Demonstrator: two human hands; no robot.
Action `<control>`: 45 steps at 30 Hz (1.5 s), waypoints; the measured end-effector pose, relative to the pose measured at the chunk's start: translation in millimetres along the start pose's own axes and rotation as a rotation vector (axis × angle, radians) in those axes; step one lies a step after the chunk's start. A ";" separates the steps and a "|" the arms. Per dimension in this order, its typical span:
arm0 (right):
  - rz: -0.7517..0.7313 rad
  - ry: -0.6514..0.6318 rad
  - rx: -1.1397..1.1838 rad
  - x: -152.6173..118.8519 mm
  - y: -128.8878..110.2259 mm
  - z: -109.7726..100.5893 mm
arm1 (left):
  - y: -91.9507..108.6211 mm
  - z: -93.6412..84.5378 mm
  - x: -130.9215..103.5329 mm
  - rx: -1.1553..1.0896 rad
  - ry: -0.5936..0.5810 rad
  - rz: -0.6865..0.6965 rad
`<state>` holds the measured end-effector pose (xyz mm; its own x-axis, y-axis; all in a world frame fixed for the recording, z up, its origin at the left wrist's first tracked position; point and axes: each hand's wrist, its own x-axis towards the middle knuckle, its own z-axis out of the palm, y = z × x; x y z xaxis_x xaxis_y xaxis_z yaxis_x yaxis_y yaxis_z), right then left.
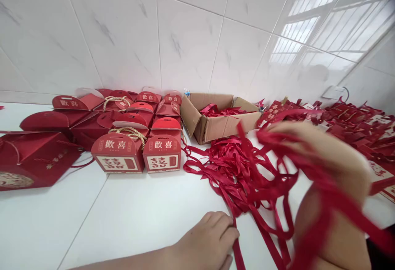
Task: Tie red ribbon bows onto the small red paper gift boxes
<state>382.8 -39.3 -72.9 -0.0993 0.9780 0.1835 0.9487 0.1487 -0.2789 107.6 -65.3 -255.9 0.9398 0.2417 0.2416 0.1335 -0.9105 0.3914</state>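
Observation:
A tangled heap of shiny red ribbon (230, 167) lies on the white table, with loose strands trailing toward me. My left hand (211, 237) rests low beside it, fingers curled on one strand against the tabletop. Raised over the heap's right side, my right hand (296, 132) is smeared by motion. Lengths of red ribbon are bunched at its fingers, and others hang down and stream across my forearm. The separate fingers of that hand are hard to make out.
Behind the heap stands an open cardboard box (231, 126) holding more ribbon. Red gift boxes (162, 150) with rounded tops, some with rope handles, fill the left. Many red printed packages (348, 117) are piled at right. A white tiled wall (191, 35) closes off the back.

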 end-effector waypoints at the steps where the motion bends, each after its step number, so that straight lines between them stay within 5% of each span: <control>1: 0.012 -0.081 -0.024 2.3 -2.5 2.4 | 1.6 -2.9 -0.1 -0.018 -0.004 -0.013; 3: 0.051 -0.077 -0.100 4.1 -7.9 4.0 | 5.1 -8.4 -0.4 -0.041 0.003 -0.041; 5: 0.047 0.131 -0.184 -4.3 -17.0 -0.8 | 8.6 -12.9 -0.8 -0.042 0.000 -0.056; 7: -0.037 0.311 -0.213 -25.3 -31.4 -9.2 | 11.7 -16.3 -1.0 -0.033 -0.029 -0.080; 10: -0.182 0.344 -0.200 -67.2 -58.2 -8.4 | 15.7 -19.8 -0.7 -0.009 -0.072 -0.216; 12: -0.238 0.245 -0.221 -89.5 -73.3 13.2 | 17.8 -21.2 -0.1 0.018 -0.076 -0.351; 16: -0.305 0.006 -0.334 -101.3 -77.1 97.5 | 20.0 -23.1 0.4 0.070 -0.111 -0.499; 18: -0.292 -0.092 -0.352 -90.6 -60.8 135.6 | 19.9 -24.0 -0.1 0.058 -0.131 -0.512; 20: -0.110 -0.031 -0.382 -71.4 -34.1 156.5 | 19.2 -24.9 -1.1 0.041 -0.117 -0.503; 25: 0.386 0.076 -0.035 -7.5 30.9 151.9 | 18.5 -27.8 -3.6 0.012 -0.075 -0.489; 28: 0.476 0.074 0.114 27.2 33.3 156.6 | 20.3 -29.8 -4.3 0.013 -0.074 -0.477; 32: 0.350 0.121 0.256 52.9 1.5 177.6 | 22.8 -32.7 -5.3 0.019 -0.063 -0.461; 35: 0.280 0.245 0.385 54.8 -17.1 161.7 | 22.9 -34.9 -6.1 0.015 -0.057 -0.451; 41: 0.182 0.719 0.584 45.2 -27.8 48.4 | 20.3 -33.6 -7.0 -0.009 -0.072 -0.433; 43: 0.081 0.973 0.598 43.0 -33.1 36.0 | 20.2 -31.4 -6.7 -0.005 -0.079 -0.436; 45: 0.069 1.038 0.460 38.7 -35.2 49.9 | 20.4 -29.4 -6.2 0.007 -0.070 -0.440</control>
<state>330.6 0.6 -103.0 0.4482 0.4244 0.7868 0.7212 0.3483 -0.5988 95.2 -75.5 -223.3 0.8121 0.5835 -0.0078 0.5274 -0.7281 0.4378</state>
